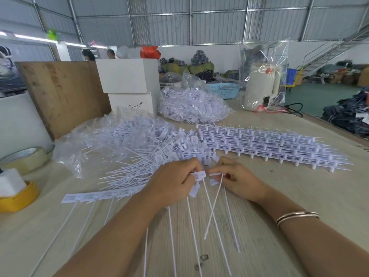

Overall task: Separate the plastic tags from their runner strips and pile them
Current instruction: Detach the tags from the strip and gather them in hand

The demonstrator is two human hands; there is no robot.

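My left hand [173,181] grips a row of white plastic tags [199,175] whose long thin tails run down toward me over the table. My right hand [237,179] pinches one tag [216,174] at its head, right beside the left hand's tags, its tail crossing the others. A short strip of joined tags [95,196] lies flat to the left of my left arm. A loose pile of separated tags [151,152] spreads just beyond my hands. Stacked runner strips [269,144] lie in rows to the right of it.
Clear bags of tags [191,104] sit farther back by white boxes [129,76]. A tape roll [26,158] and a yellow dispenser [18,196] stand at the left edge. A bagged white kettle [261,84] and a blue basket [225,89] stand at the back right.
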